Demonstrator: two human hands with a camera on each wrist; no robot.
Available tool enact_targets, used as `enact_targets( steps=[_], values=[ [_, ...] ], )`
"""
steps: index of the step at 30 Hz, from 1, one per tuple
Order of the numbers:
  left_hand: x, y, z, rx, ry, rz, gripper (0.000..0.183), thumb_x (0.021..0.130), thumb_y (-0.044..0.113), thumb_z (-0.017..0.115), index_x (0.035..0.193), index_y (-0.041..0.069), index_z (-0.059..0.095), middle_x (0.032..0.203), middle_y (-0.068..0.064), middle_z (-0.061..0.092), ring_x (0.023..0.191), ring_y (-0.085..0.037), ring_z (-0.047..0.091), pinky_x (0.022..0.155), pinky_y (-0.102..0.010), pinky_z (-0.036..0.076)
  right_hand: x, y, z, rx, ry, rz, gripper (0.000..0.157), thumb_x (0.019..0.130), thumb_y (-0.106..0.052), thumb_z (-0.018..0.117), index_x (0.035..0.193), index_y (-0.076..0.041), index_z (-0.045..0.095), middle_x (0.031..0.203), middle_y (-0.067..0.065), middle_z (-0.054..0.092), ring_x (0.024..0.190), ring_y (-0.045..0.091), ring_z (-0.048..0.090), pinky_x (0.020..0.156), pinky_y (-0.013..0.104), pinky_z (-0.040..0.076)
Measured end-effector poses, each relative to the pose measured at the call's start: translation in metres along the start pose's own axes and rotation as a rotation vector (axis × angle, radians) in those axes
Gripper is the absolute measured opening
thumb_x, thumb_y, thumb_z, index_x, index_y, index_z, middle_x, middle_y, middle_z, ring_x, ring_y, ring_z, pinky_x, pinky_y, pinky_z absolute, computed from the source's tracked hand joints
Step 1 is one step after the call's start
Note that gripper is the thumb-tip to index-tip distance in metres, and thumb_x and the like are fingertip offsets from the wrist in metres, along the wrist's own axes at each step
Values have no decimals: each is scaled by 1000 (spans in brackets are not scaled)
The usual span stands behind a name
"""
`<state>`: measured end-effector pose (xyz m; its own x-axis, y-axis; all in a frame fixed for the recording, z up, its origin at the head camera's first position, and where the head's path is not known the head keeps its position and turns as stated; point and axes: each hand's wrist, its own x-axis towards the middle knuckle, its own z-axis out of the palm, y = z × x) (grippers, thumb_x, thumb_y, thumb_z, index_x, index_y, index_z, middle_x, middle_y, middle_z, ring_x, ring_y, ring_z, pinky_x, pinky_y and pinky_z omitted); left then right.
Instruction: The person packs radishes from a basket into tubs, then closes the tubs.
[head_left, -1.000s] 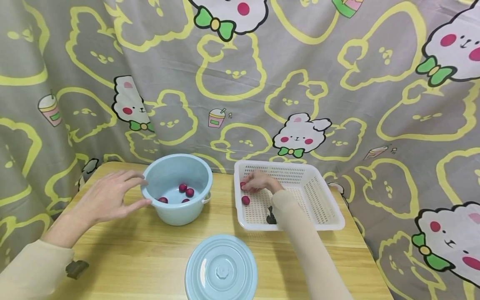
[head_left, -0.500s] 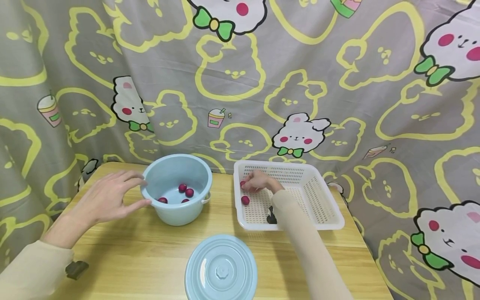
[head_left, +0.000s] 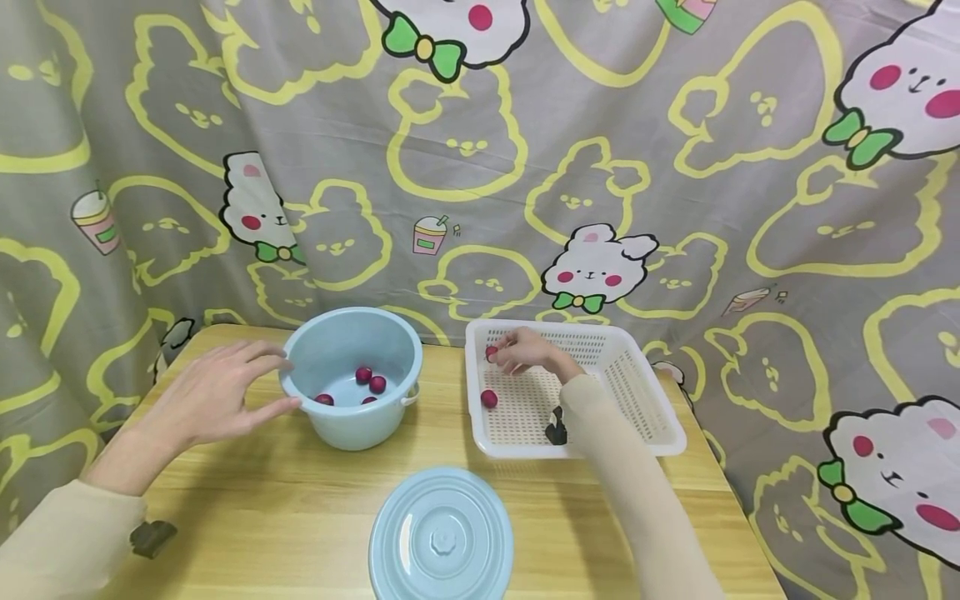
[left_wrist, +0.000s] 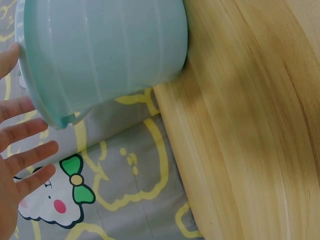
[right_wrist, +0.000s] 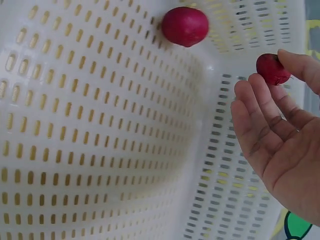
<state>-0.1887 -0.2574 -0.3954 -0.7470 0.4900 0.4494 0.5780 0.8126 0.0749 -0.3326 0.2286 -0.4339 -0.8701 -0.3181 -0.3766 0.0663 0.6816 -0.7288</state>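
My right hand pinches a small red radish between thumb and fingertips, just above the floor of the white basket. A second radish lies in the basket near its left wall. With fingers spread and fairly straight, my left hand rests its thumb and fingertips at the rim of the light blue bucket. Inside the bucket lie several radishes, one partly hidden by the near rim. The left wrist view shows the bucket's outer wall beside the left fingers.
A round blue lid lies at the front of the wooden table, between the two arms. The bucket's handle end sticks out toward the basket. Behind the table hangs a patterned grey curtain.
My right hand has lifted slightly from the basket's floor and shifted right, carrying the pinched radish. The left hand stays at the bucket rim.
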Motion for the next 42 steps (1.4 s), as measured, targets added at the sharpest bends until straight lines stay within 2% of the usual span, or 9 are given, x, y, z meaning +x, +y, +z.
enact_targets(
  steps=[5, 14, 18, 25, 34, 40, 42],
  values=[
    [1, 1, -1, -2, -3, -1, 47, 81, 51, 86, 111, 15, 78, 119, -10, 75, 105, -37, 73, 85, -60, 60, -7, -7, -6, 32, 4, -26, 43, 96, -21, 73, 132, 1, 64, 110, 15, 75, 88, 20, 75, 88, 38, 67],
    [0, 0, 0, 0, 6, 4, 46, 80, 51, 86, 109, 16, 78, 117, -8, 75, 102, -37, 73, 83, -59, 60, -14, -18, -10, 73, -1, -76, 39, 98, -21, 73, 129, -1, 64, 109, 13, 72, 88, 19, 73, 84, 34, 67],
    [0, 0, 0, 1, 11, 8, 47, 79, 50, 87, 109, 15, 78, 117, -9, 75, 102, -37, 73, 83, -59, 60, -18, -24, -10, 81, -2, -98, 39, 97, -21, 74, 130, -2, 65, 106, 8, 72, 86, 18, 73, 86, 39, 67],
    [0, 0, 0, 0, 18, 15, 46, 79, 50, 87, 108, 16, 78, 116, -9, 75, 100, -36, 74, 82, -58, 60, -27, -37, -7, 127, 2, -146, 29, 99, -18, 73, 123, -3, 67, 109, 21, 73, 83, 18, 72, 95, 56, 64],
    [1, 0, -1, 2, 13, 12, 46, 79, 51, 86, 108, 16, 78, 116, -9, 75, 101, -36, 73, 82, -59, 60, -38, -49, -6, 153, -14, -181, 29, 99, -20, 73, 123, -6, 67, 103, 18, 74, 86, 23, 74, 85, 43, 67],
    [0, 1, -1, 4, 6, 10, 46, 80, 51, 86, 108, 16, 78, 116, -8, 75, 101, -36, 73, 83, -59, 60, -44, -57, -2, 174, -18, -211, 33, 99, -20, 73, 127, -5, 67, 116, 30, 70, 85, 20, 75, 91, 55, 65],
    [0, 1, -1, 5, 6, 9, 46, 80, 51, 86, 108, 16, 78, 116, -8, 75, 101, -36, 73, 82, -58, 60, -44, -60, 0, 187, -21, -222, 33, 99, -20, 74, 128, -5, 67, 116, 31, 70, 84, 19, 75, 89, 53, 66]
  ],
)
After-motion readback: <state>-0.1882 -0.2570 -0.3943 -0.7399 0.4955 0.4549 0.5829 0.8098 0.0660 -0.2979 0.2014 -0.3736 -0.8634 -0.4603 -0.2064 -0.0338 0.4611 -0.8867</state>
